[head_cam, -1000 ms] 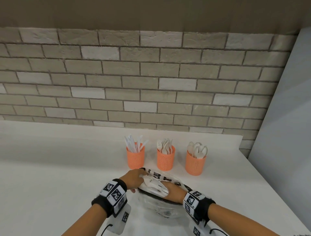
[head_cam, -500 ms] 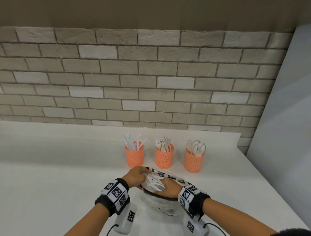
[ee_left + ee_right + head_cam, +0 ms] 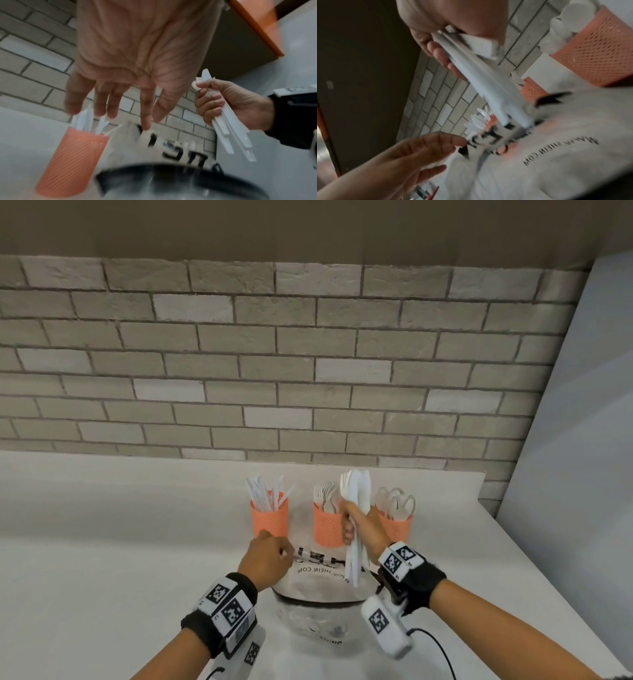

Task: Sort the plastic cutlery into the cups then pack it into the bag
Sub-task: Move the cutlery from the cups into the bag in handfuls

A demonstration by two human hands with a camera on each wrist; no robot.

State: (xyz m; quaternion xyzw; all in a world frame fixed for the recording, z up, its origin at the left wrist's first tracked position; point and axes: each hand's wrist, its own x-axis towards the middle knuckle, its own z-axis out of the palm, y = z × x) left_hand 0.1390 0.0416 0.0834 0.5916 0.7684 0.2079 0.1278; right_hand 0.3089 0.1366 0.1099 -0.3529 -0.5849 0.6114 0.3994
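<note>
Three orange mesh cups stand in a row by the wall: knives [image 3: 270, 517], forks [image 3: 327, 527], spoons [image 3: 397, 525]. In front of them lies a translucent white bag [image 3: 322, 580] with black lettering, its upper flap raised. My right hand [image 3: 363, 529] grips a bundle of white cutlery [image 3: 358, 508] upright above the bag, handles pointing down toward its mouth. In the left wrist view this bundle [image 3: 236, 143] fans out below the fist. My left hand [image 3: 269, 558] pinches the bag's top edge [image 3: 145, 134] between index finger and thumb, its other fingers straight.
The white counter [image 3: 120, 542] runs wide to the left and ends at a brick wall [image 3: 308, 371] behind the cups. A grey panel [image 3: 582, 474] closes off the right side. Wrist-camera cables [image 3: 442, 648] trail near the front edge.
My right hand has lifted the cutlery bundle from the bag's mouth and now holds it upright. My left hand stays at the bag's edge, and the flap now stands up.
</note>
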